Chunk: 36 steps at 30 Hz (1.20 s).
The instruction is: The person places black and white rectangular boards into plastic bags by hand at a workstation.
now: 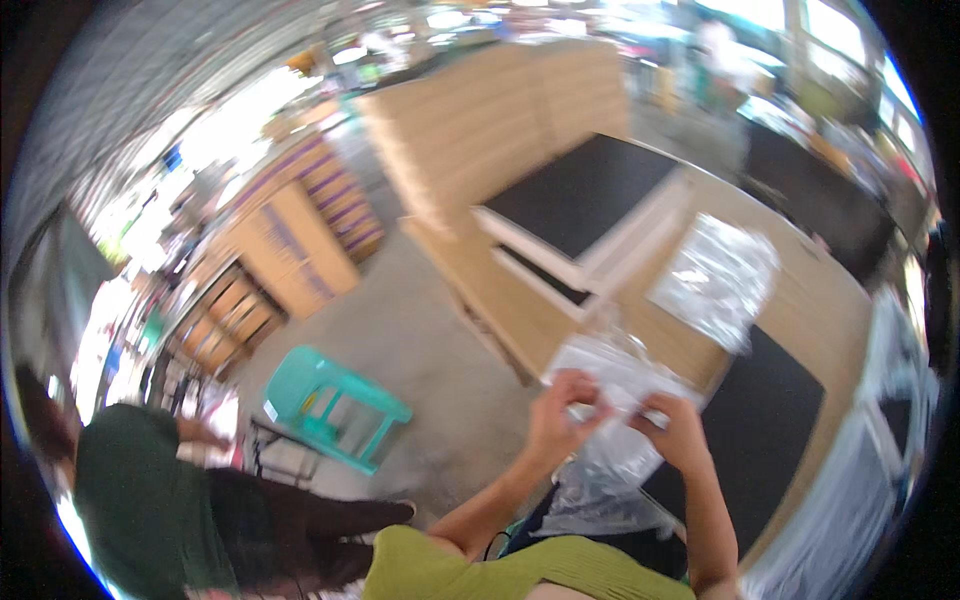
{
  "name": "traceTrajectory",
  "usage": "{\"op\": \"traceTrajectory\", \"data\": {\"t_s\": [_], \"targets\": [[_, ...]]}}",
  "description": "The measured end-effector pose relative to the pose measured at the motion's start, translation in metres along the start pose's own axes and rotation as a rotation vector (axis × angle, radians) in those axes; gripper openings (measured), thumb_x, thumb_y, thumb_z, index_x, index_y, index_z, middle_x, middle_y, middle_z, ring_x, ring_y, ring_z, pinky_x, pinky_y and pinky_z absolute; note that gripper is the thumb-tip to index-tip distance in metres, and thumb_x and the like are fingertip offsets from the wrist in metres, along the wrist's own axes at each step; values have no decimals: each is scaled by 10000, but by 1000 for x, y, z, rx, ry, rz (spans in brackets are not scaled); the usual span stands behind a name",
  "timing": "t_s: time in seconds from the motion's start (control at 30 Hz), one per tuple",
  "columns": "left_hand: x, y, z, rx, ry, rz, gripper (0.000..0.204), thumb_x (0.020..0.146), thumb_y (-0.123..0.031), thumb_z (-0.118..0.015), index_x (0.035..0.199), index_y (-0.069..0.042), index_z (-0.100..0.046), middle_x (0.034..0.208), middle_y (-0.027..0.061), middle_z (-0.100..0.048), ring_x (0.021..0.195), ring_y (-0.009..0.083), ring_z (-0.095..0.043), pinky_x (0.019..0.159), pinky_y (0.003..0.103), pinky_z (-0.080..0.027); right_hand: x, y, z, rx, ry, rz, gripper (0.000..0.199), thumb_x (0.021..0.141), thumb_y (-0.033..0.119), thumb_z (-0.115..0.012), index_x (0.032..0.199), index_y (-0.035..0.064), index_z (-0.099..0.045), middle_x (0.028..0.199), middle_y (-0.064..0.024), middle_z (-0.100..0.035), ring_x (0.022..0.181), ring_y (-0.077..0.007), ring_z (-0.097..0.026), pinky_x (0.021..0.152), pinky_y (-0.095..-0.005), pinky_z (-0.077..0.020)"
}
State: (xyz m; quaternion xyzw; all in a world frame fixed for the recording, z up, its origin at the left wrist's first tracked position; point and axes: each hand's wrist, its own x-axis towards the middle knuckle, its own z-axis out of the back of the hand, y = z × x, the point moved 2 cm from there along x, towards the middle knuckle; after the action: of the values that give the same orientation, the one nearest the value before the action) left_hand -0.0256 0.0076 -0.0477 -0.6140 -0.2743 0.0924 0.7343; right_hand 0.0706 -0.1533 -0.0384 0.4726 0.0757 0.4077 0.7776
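Clear bag in both hands at the table's near edge

At the near edge of the light-brown wooden table (810, 270), the left hand (568, 410) and right hand (675, 430) pinch a crumpled, clear plastic bag (612, 465), thumbs bent toward fingertips. The handling seems under way: the bag is up and spread between them, its slack hanging toward the body. Blur hides whether it is being opened or closed; getting it settled and let go appears left to do.

On the table's near right part lies a flat black board (775, 420); beyond it, a crinkled, silvery-clear plastic packet (718, 275) takes up room. Left of the table are a co-worker in dark green (140, 490) and a turquoise plastic stool (330, 400), apart from the hands. On the table's far part, black-topped panels with pale edges (585, 190) and a tall tan stack (490, 120) crowd the surface.
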Motion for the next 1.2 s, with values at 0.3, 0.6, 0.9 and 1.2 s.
{"op": "traceTrajectory", "data": {"t_s": [0.3,0.6,0.9,1.2], "targets": [[1,21,-13,-301,160,158,447,757,-139,-798,1123,-68,-552,775,17,-584,708,79,-559,644,274,-471,-9,18,8,-120,-380,79,118,689,-86,-638,783,-28,-597,743,-129,-589,750,-284,-600,694,-348,-471],[8,-6,-14,46,240,-10,637,670,-126,-830,1247,-107,-562,633,10,-514,600,105,-504,595,279,-450,-19,8,-8,-363,-543,325,125,770,-55,-603,860,1,-670,840,-126,-626,830,-310,-604,752,-396,-490],[-12,50,-52,-1148,694,1015,500,822,-388,-715,1150,-31,-592,906,47,-623,773,149,-603,669,303,-508,-8,4,-2,-115,-661,278,62,878,29,-529,885,-9,-578,849,-137,-603,777,-266,-598,737,-345,-475],[-5,-1,-4,-517,1557,343,370,960,-359,-546,1138,-42,-616,980,61,-663,817,190,-643,681,345,-511,-73,-57,-13,909,814,-459,321,796,226,-718,934,-31,-583,854,-72,-600,713,-185,-594,649,-302,-469]]}}
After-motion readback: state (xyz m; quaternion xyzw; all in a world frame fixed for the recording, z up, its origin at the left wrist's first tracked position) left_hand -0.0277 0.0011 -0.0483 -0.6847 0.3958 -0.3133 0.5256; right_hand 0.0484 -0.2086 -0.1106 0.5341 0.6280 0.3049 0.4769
